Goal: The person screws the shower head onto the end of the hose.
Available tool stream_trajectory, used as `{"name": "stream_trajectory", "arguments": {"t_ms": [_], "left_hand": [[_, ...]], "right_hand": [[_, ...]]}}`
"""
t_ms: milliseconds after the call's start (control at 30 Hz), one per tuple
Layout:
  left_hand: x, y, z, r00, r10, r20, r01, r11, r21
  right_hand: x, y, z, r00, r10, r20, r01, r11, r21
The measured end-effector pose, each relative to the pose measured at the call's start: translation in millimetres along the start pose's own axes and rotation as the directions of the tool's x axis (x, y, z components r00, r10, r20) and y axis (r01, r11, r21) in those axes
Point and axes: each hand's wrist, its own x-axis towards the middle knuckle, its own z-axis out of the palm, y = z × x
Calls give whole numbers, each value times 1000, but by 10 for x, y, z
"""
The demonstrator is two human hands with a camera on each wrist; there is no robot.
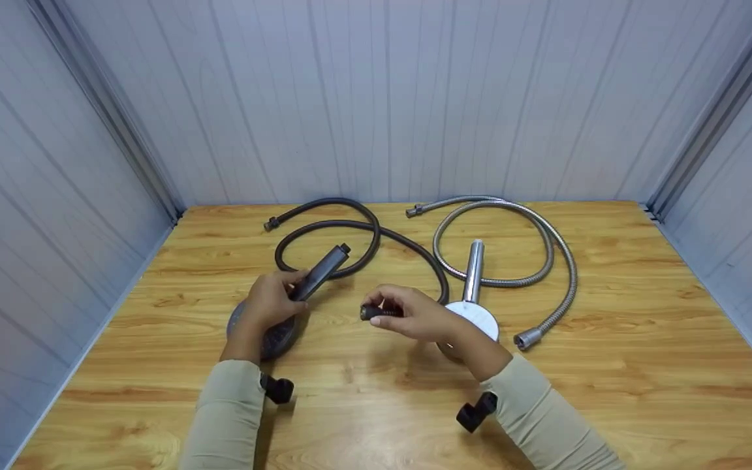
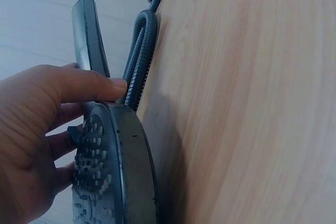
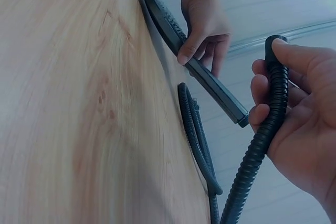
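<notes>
My left hand point(image 1: 270, 301) grips a dark shower head point(image 2: 100, 171) around its neck, where the handle meets the round nozzle face. The handle's threaded end point(image 1: 345, 249) points up and away to the right. In the right wrist view the shower head's handle tilts above the table. My right hand point(image 1: 415, 313) pinches the end fitting of a black shower hose point(image 3: 276, 87) between thumb and fingers. That fitting's open end faces left, apart from the shower head. The hose point(image 1: 415, 247) loops behind both hands, its other end fitting point(image 1: 271, 224) lying at the back left.
A chrome shower head point(image 1: 474, 271) lies to the right, partly behind my right forearm. Beyond it a silver hose point(image 1: 572, 274) is coiled on the wooden table point(image 1: 643, 313). Pale panel walls point(image 1: 415, 98) stand at the back and both sides.
</notes>
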Motion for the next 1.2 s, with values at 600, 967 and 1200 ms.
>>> {"name": "stream_trajectory", "arguments": {"t_ms": [600, 967, 1200], "left_hand": [[-63, 71, -42, 998, 57, -24, -57, 998, 5], [-76, 92, -58, 991, 128, -30, -127, 992, 22], [-84, 105, -75, 989, 147, -29, -145, 989, 40]], "right_hand": [[35, 250, -82, 993, 3, -114, 2, 999, 44], [72, 248, -133, 989, 28, -144, -21, 999, 46], [53, 98, -162, 987, 59, -152, -55, 998, 29]]}}
